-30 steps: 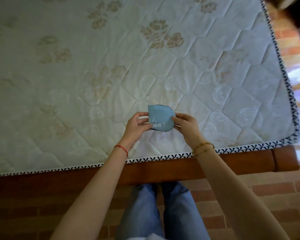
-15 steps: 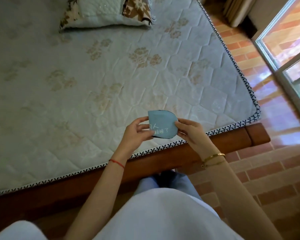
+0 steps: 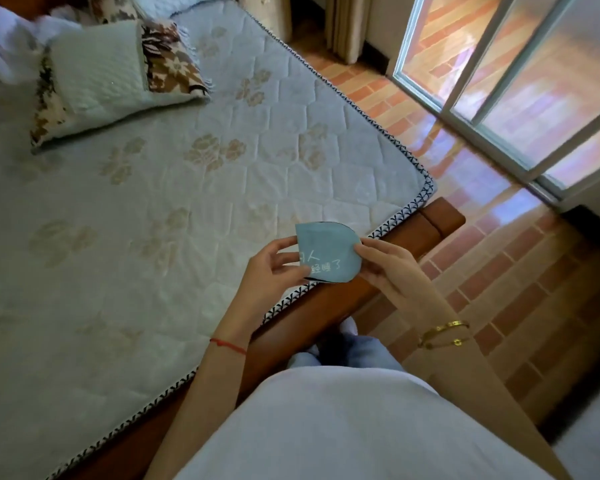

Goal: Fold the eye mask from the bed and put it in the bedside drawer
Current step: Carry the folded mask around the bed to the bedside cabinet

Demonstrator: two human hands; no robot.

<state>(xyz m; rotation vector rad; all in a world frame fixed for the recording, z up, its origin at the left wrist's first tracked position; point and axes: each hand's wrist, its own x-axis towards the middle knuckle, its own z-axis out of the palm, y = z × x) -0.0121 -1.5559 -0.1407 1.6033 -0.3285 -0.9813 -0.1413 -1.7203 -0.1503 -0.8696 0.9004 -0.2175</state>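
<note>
The light blue eye mask (image 3: 328, 245) is folded in half, with white writing on its face and a dark edge. I hold it in the air over the near corner of the bed (image 3: 194, 188). My left hand (image 3: 274, 271) pinches its left side with thumb and fingers. My right hand (image 3: 387, 268) pinches its right edge. No drawer is in view.
A quilted pillow (image 3: 104, 77) on a brown patterned cloth lies at the head of the mattress. The wooden bed frame (image 3: 433, 220) ends at the corner beside a brick-tiled floor (image 3: 499, 271). A glass sliding door (image 3: 520, 81) stands at the right.
My head has lifted and turned right, bringing the pillow, floor and glass door into view. Both hands still hold the folded mask, now nearer the bed's corner.
</note>
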